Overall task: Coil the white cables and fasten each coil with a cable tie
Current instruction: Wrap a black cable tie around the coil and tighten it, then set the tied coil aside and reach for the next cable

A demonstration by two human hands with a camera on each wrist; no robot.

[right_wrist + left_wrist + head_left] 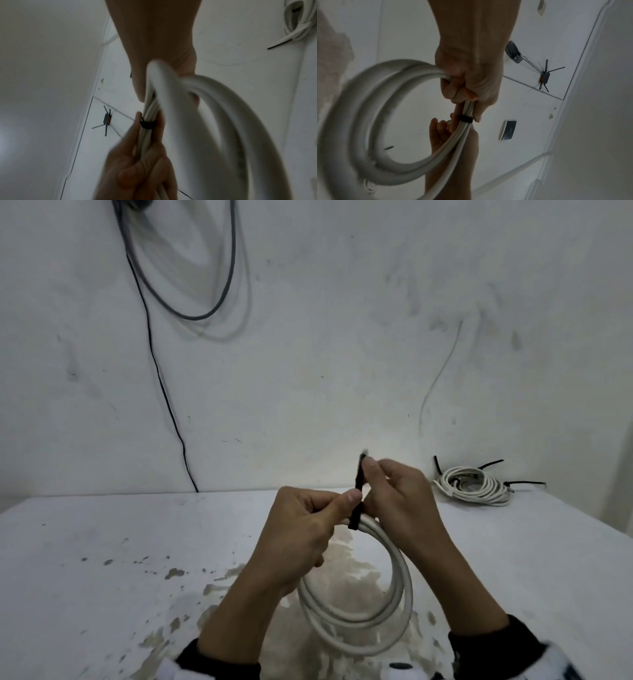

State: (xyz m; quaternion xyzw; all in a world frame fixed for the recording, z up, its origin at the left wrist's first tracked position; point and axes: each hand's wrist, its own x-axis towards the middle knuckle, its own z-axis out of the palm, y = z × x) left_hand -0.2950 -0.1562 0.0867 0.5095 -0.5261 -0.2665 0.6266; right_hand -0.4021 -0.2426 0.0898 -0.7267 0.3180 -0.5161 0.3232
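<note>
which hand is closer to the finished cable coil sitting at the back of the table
Right. The right hand is raised just left of the finished coil; the left hand is farther left, beyond it.

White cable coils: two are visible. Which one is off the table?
The coil held up in both hands, a black cable tie round it. The other coil lies on the table's far right corner.

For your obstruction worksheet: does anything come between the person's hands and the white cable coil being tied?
Nothing visible. The left hand grips the white cable coil directly, and the right hand pinches the black cable tie already looped around it.
</note>
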